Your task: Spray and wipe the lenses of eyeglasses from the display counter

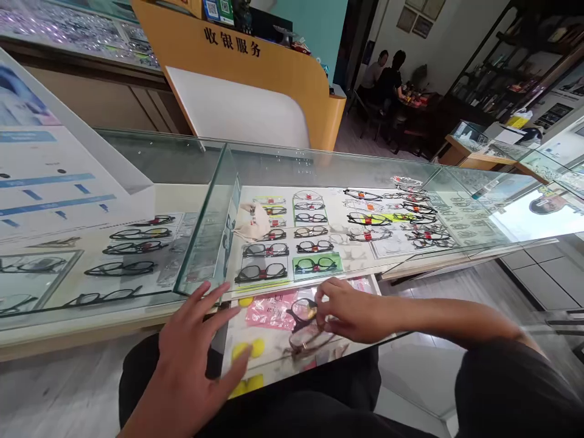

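An open drawer (pixel 233 333) sits under the glass counter, right in front of me. My right hand (pixel 344 309) is over it, fingers closed in a pinch on a pair of eyeglasses (pixel 305 342), which is blurred. Beside those lenses lies a dark-framed pair (pixel 302 310), partly covered by my fingers. A pink plastic packet (pixel 270 315) and several yellow round cases (pixel 258 347) are in the drawer too. My left hand (pixel 194 353) is open, its fingers spread at the drawer's left side, holding nothing.
The glass display case (pixel 360 159) holds rows of spectacles, some on a green card (pixel 328 263), and a cream cloth pouch (pixel 253 224). A large printed board (pixel 55 158) stands at left. Behind is a wooden cashier counter (pixel 255 67); two people sit far back.
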A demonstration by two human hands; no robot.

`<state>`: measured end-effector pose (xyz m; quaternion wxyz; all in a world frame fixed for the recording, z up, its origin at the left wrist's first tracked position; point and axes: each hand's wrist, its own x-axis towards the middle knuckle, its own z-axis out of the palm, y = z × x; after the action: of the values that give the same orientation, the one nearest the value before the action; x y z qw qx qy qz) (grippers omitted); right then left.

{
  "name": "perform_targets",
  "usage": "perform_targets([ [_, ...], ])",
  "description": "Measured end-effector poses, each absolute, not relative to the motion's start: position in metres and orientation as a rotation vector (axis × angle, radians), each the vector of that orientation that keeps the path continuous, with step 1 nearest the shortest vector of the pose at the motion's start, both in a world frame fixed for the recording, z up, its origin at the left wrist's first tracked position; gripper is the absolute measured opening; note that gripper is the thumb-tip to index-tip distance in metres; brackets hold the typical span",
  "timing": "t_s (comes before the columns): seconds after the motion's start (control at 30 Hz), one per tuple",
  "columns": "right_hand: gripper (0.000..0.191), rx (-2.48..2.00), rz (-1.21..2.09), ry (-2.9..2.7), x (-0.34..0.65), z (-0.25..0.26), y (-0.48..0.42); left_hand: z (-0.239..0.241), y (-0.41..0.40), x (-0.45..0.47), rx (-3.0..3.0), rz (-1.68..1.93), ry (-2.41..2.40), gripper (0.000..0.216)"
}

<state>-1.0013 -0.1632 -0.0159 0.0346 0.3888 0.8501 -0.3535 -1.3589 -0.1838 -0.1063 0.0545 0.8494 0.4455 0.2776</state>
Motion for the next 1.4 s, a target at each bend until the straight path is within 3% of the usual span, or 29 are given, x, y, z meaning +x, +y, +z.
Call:
perform_targets([
  [0.07, 0.019, 1.234, -1.191, 2.702, -0.983, 0.03, -0.175, -0.108, -0.191, -1.364, 2.644, 0.655, 1.309, 0.09],
  [0.13, 0.02, 1.356, -1.081, 2.828, -0.959, 0.067, -0.167, -0.113, -0.197, -1.366, 2.693, 0.528, 1.32, 0.107],
  [0.3, 0.026, 1.925, -0.026, 2.721, -0.887, 0.089, -0.05, -0.129, -0.192, -1.371, 2.746, 0.517, 1.421, 0.119],
  [0.37, 0.026, 2.035, 0.185, 2.484, -0.865, 0.075, 0.01, -0.134, -0.185, -1.374, 2.808, 0.562, 1.431, 0.123],
  [0.53, 0.031, 2.073, 0.136, 2.13, -0.842, 0.033, 0.101, -0.148, -0.168, -1.379, 2.826, 0.711, 1.576, 0.121],
  [0.87, 0.032, 2.013, 0.07, 2.143, -0.831, -0.019, 0.145, -0.15, -0.139, -1.363, 2.657, 0.931, 1.794, 0.094],
  [1.4, 0.036, 2.0, 0.084, 2.235, -0.884, -0.026, 0.191, -0.137, -0.104, -1.355, 2.701, 0.7, 1.864, 0.107],
])
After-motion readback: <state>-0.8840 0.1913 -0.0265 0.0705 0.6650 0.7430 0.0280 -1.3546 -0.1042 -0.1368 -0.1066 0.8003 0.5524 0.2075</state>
